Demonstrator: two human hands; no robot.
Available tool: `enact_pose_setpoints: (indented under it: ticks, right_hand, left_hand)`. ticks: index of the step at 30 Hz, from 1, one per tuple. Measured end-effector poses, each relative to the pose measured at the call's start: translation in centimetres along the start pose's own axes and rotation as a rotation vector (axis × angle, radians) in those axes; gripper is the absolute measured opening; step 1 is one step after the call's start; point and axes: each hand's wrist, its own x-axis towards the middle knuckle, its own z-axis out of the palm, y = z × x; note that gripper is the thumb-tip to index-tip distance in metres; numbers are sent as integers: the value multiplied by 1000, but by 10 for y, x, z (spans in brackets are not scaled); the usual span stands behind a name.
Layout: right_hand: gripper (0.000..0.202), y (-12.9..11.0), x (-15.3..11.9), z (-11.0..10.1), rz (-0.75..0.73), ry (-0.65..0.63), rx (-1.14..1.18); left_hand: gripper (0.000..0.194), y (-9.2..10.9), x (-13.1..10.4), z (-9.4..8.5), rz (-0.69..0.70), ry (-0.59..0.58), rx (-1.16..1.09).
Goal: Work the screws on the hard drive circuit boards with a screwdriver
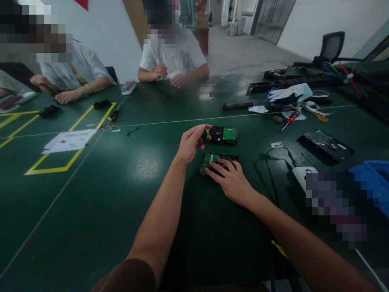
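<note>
My left hand (191, 144) is closed around a short black-and-yellow handle (206, 134), which looks like a screwdriver's; its shaft cannot be made out. Just beyond it lies a hard drive (225, 135) with its green circuit board facing up. Closer to me is a second hard drive (206, 161), also board side up. My right hand (232, 176) rests on this nearer drive with its fingers spread over the board, covering part of it.
On the green table (106, 215), a third hard drive (330, 145), a red screwdriver (291, 120), gloves (290, 95) and a blue bin (373, 174) are to the right. A cable (267, 170) runs beside my right arm. Paper (69, 140) lies left. Two people sit opposite.
</note>
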Motion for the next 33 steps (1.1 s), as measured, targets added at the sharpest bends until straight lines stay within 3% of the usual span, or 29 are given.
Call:
enact_pose_setpoints:
  ticks: [16,25,33]
  right_hand:
    - [68,1,2,3,-44,24,32]
    - [67,8,3,5,-44,20,45]
    - [66,8,3,3,-39,21,62]
  left_hand:
    - [38,2,2,0,21,-10,34]
    - [22,4,5,0,103,6,31]
    - [30,4,6,4,90,20,99]
